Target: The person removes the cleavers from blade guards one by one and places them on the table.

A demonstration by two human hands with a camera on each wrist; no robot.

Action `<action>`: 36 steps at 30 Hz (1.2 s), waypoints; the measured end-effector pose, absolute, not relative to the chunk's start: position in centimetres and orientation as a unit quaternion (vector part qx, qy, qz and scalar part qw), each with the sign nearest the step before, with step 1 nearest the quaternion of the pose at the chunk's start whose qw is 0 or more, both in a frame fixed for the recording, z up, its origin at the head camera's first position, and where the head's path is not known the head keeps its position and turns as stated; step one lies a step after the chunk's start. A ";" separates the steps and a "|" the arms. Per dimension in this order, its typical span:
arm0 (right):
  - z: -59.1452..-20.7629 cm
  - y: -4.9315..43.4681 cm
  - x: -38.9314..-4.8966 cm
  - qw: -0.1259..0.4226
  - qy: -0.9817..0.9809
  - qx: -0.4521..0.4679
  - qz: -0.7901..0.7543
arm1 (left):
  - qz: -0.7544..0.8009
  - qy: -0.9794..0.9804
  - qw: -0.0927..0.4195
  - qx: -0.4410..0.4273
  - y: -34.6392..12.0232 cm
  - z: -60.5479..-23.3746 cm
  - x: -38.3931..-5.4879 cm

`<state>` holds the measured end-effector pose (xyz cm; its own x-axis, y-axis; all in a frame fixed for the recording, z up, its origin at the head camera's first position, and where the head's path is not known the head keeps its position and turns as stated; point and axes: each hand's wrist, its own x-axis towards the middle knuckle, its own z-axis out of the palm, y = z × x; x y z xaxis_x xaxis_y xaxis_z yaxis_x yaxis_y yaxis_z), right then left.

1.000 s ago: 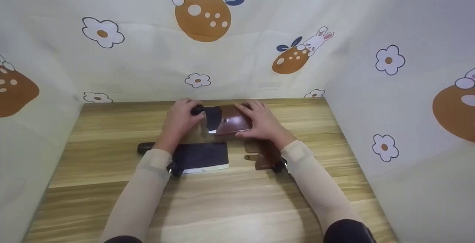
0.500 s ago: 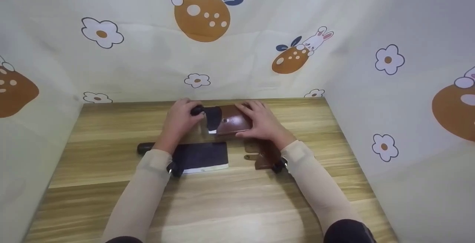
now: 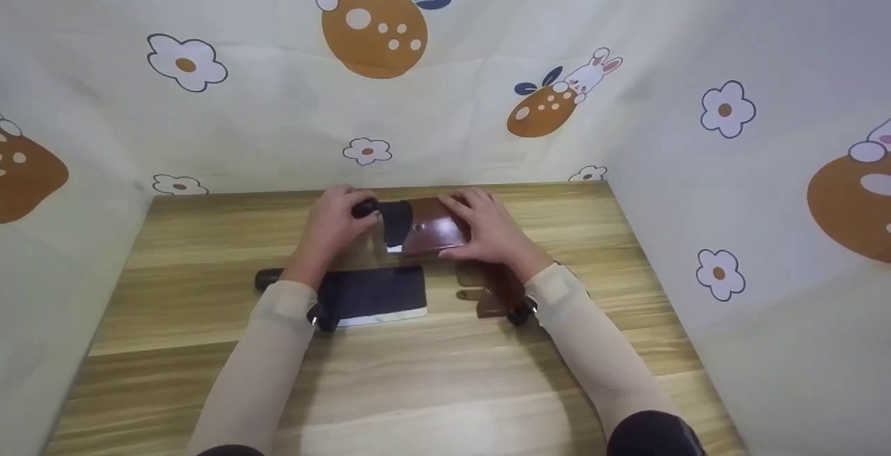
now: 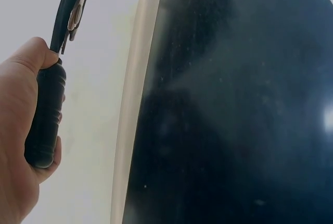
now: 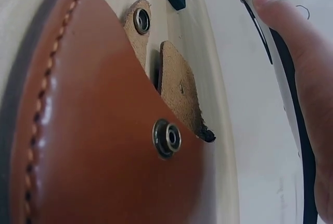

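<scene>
Cleaver (image 3: 397, 225) is held at far part of wooden table (image 3: 418, 386), blade mostly inside brown sheath (image 3: 438, 230). Nearer to person than this cleaver: bare cleaver (image 3: 376, 294), lying flat; also loose sheath (image 3: 498, 297), more to right. At cleaver's left end, left hand (image 3: 333, 225) curls round black handle (image 4: 47, 114); at its right end, right hand (image 3: 493, 232) grips covered part. Step seems sliding blade in or out; cannot tell which. Next move probably calls for slow, straight motion, fingers away from bright edge (image 3: 395, 249).

Two hands (image 3: 339, 223) (image 3: 489, 230) of yours in play, two cleavers (image 3: 376, 294) (image 3: 397, 222), two brown sheaths (image 3: 433, 228) (image 3: 498, 290) — that's two of each! One wooden table (image 3: 390, 379) before you — and on the cloth (image 3: 278, 122) you've got six printed flowers (image 3: 726, 109), four printed fruits (image 3: 374, 35).
</scene>
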<state>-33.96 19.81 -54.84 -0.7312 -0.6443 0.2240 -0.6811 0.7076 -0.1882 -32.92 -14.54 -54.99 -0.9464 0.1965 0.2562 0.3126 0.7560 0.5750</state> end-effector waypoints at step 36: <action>-54.9 20.4 -33.6 0.057 -0.922 0.371 0.094 | -0.334 -0.929 0.083 -0.138 -14.9 -55.3 -32.7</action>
